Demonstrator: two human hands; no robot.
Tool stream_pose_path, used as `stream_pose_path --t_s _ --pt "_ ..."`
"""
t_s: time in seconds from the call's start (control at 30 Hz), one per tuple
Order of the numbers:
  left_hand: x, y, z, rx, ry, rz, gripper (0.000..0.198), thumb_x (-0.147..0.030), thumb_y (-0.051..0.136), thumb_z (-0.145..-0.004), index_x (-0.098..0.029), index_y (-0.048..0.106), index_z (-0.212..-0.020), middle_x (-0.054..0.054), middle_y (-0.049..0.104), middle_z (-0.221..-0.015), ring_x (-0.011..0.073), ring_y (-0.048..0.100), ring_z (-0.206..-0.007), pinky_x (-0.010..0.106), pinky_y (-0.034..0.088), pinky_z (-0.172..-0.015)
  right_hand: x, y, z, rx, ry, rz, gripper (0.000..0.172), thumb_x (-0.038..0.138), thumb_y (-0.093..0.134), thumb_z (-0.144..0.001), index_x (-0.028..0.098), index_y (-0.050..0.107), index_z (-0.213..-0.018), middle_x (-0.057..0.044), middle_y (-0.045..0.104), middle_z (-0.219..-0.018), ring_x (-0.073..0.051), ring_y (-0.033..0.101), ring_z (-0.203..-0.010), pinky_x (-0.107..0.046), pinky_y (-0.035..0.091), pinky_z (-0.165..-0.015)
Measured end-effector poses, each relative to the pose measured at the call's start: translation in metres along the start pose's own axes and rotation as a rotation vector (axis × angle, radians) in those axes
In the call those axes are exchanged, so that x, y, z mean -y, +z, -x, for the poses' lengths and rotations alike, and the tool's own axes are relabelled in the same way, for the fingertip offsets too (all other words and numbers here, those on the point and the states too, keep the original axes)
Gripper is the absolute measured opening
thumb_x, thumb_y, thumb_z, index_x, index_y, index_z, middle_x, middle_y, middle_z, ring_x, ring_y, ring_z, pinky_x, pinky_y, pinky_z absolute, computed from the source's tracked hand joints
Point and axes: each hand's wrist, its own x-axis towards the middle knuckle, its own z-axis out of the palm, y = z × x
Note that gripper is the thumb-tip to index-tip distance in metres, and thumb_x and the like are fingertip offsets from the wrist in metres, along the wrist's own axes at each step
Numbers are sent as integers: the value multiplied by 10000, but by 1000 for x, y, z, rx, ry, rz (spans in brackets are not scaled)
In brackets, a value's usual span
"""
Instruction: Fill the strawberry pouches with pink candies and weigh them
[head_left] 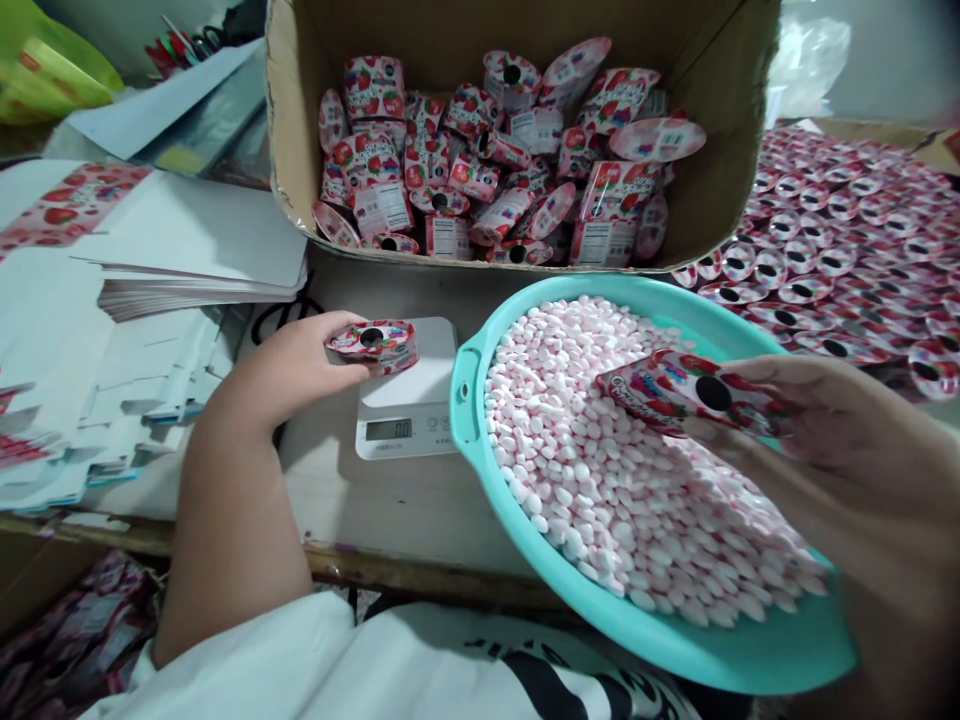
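My left hand (300, 365) grips a small round strawberry-printed box (373, 343) just above a white digital scale (409, 395) whose display reads 0.0. My right hand (817, 420) holds a second strawberry-printed box (686, 390) tilted over a teal basin (480, 360) heaped with small pink and white candies (622, 480). Both hands are closed on their boxes. The basin leans toward me at the table's near edge.
A cardboard carton (697, 215) at the back holds several filled strawberry boxes. Rows of empty round boxes (832, 230) cover the right side. Stacks of flat white cardboard blanks (172, 250) lie on the left. More packs sit below the table at lower left (82, 620).
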Motion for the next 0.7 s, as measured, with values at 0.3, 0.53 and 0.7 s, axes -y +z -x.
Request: stream_pose_path --t_s 0.3,0.53,0.7 --pt "-13 8 -2 -37 58 10 451 -429 673 -738 -277 693 -1162 13 753 -1126 278 692 -998 318 525 -794 3 0 3 10 26 -35 482 254 868 -639 268 662 -1074 -57 675 -1033 -247 645 -958 -395 511 -914" --pt "-12 6 -2 -21 56 28 494 -466 692 -731 -286 685 -1191 12 748 -1158 288 690 -1024 322 538 -817 4 0 0 35 5 -24 479 281 877 -632 289 666 -1061 -40 675 -1023 -246 651 -950 -377 547 -860" --pt "-7 5 -2 -25 62 31 509 -384 684 -721 -286 677 -1221 7 744 -1171 284 691 -1026 321 544 -854 9 1 1 49 42 -59 497 271 884 -624 290 662 -1069 -38 677 -1000 -246 659 -947 -363 550 -842"
